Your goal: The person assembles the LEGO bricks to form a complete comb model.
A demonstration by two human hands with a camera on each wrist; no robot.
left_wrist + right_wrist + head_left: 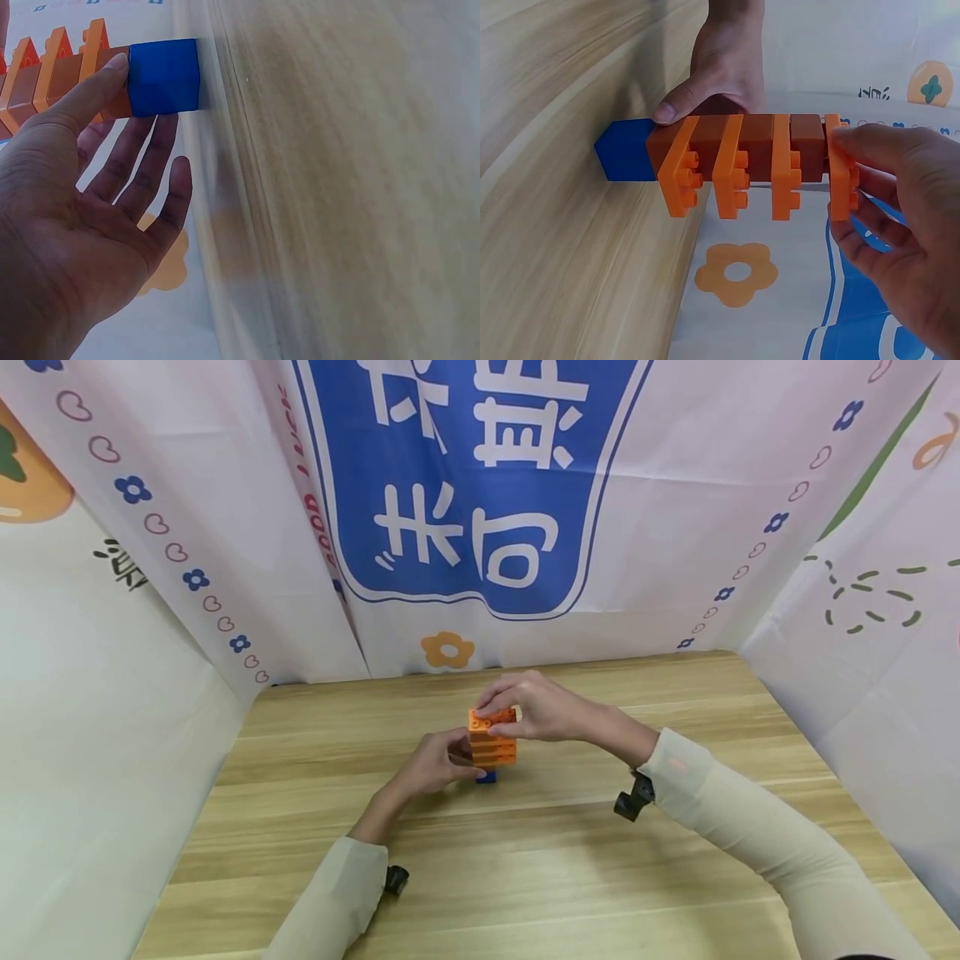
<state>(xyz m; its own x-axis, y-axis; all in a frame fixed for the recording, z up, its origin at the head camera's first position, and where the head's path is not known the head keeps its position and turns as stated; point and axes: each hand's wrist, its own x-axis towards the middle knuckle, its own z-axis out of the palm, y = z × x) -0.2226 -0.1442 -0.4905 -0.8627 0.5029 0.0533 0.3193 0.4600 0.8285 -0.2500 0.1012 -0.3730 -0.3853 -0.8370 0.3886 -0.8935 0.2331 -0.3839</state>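
A tower of toy building bricks (493, 750) stands upright on the table. At its foot is a blue brick (165, 79). Above that, brown bricks (755, 150) alternate with several flat orange bricks whose studded ends jut out to one side. My left hand (438, 762) steadies the tower low down, its thumb on the lowest brown brick just above the blue one and its fingers behind. With thumb and fingers my right hand (536, 706) pinches the topmost orange brick (840, 187). Whether that brick is fully seated on the brown one beneath, I cannot tell.
The wood-grain table (585, 877) runs up to a printed white cloth (652, 568) hanging behind it. More cloth hangs at the left and right sides. Small dark cameras (634, 795) are worn at both wrists.
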